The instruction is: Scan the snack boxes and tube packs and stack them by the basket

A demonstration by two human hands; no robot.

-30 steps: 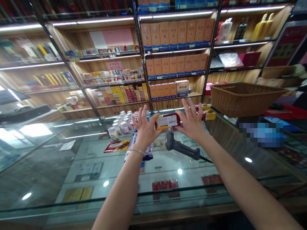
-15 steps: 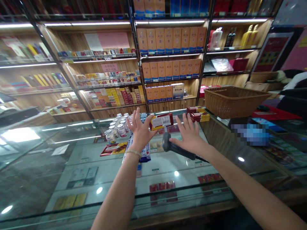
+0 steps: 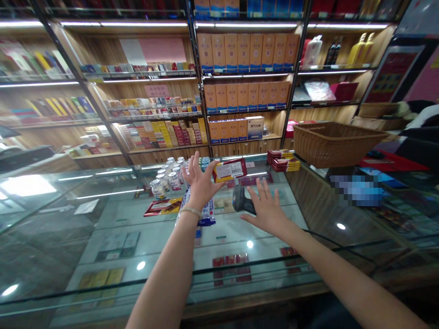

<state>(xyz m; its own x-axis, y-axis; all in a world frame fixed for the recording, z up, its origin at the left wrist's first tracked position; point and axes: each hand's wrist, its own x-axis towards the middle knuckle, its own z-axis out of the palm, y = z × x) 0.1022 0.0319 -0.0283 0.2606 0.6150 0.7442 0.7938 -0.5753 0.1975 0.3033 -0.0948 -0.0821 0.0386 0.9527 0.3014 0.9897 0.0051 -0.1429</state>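
My left hand (image 3: 200, 185), with a bracelet at the wrist, has thumb and forefinger on the left end of a red and yellow chocolate bar (image 3: 229, 170). The bar is tilted up and its barcode side faces me. My right hand (image 3: 265, 205) is open with fingers spread, over the handle of a black barcode scanner (image 3: 242, 199); the hand hides much of that handle. Below my left hand lies a blue and white packet (image 3: 207, 214), partly covered by my arm. Beside it is another chocolate bar (image 3: 163, 207), flat on the glass counter (image 3: 164, 256).
Several small jars (image 3: 168, 176) stand behind my left hand. A stack of chocolate bars (image 3: 283, 160) lies at the back right, near a wicker basket (image 3: 336, 144). The scanner's cord (image 3: 339, 246) runs off to the right. Lit shelves (image 3: 247, 77) with boxes rise behind the counter.
My right hand has moved down and slightly right, away from the chocolate bar and in front of the scanner's handle. My left hand and the bar stay nearly where they were.
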